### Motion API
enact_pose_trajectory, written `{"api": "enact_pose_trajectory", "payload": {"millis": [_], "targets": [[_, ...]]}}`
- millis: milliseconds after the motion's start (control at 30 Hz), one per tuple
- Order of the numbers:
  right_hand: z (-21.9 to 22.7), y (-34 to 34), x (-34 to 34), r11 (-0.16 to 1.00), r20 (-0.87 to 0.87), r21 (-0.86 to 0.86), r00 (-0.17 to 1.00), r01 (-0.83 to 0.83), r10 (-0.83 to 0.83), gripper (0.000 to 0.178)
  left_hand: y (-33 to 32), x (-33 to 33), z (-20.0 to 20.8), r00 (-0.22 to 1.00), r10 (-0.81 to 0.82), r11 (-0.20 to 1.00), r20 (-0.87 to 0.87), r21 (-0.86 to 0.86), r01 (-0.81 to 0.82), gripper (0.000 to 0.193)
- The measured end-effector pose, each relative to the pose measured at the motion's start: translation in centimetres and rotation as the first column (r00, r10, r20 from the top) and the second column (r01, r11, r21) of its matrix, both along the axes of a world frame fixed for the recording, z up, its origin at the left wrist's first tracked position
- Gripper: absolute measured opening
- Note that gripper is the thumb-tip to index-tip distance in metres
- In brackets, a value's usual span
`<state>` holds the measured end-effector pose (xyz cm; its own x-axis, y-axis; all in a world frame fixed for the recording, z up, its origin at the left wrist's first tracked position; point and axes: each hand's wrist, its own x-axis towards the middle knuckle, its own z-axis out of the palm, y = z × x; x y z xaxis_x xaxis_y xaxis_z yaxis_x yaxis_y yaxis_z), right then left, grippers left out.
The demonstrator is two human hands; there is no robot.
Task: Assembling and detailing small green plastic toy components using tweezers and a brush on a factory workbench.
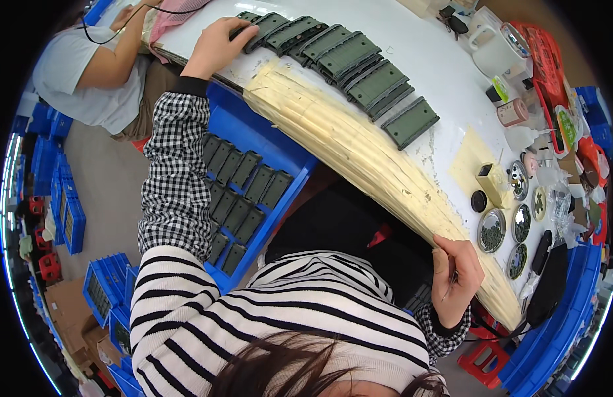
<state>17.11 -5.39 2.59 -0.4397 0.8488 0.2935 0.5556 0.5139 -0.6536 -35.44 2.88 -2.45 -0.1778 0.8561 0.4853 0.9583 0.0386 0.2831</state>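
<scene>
A row of dark green, ribbed rectangular parts (339, 53) lies along the white table, some overlapping. My left hand (220, 45) is at the row's far left end, with thumb and fingers closed round the edge of the end part (257, 34). At the row's near end, one green part (410, 123) lies a little apart. My right hand (457, 274) is closed beside the table's padded edge, well away from the row. Something thin shows at its fingers, too small to name.
Yellowish tape covers the table edge (346, 135). Round dishes of small pieces (491, 230), a yellow box (497, 185) and a white jug (495, 49) stand at the right. A blue crate (296, 188) of green parts sits below my left arm. Another person (98, 73) sits at far left.
</scene>
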Motion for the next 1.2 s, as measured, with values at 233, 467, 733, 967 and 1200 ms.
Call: {"api": "enact_pose_trajectory", "payload": {"millis": [233, 467, 733, 967, 1200], "targets": [[-0.1, 0.0, -0.1, 1.000, 0.012, 0.008, 1.000, 0.004, -0.004, 0.017, -0.8, 1.1, -0.7, 0.985, -0.087, 0.996, 0.150, -0.019, 0.091, 0.047], [0.1, -0.3, -0.4, 1.000, -0.003, -0.010, 1.000, -0.003, 0.003, 0.017, 0.1, -1.1, -0.8, 0.998, -0.038, 0.996, -0.048, -0.077, 0.034, 0.048], [0.0, -0.3, -0.3, 1.000, 0.012, -0.006, 1.000, -0.005, 0.006, 0.016, -0.8, -0.3, -0.5, 0.990, -0.003, 0.996, -0.142, -0.092, -0.010, 0.060], [-0.1, -0.3, -0.6, 1.000, 0.032, -0.024, 0.999, -0.014, 0.015, 0.018, -0.7, 3.4, 3.3, 0.963, 0.035, 0.994, -0.266, -0.087, -0.060, 0.049], [0.0, -0.5, -0.7, 0.999, 0.047, -0.021, 0.999, -0.024, 0.025, 0.018, 0.1, 2.2, 3.2, 0.962, -0.059, 0.987, -0.267, -0.161, 0.016, 0.049]]}}
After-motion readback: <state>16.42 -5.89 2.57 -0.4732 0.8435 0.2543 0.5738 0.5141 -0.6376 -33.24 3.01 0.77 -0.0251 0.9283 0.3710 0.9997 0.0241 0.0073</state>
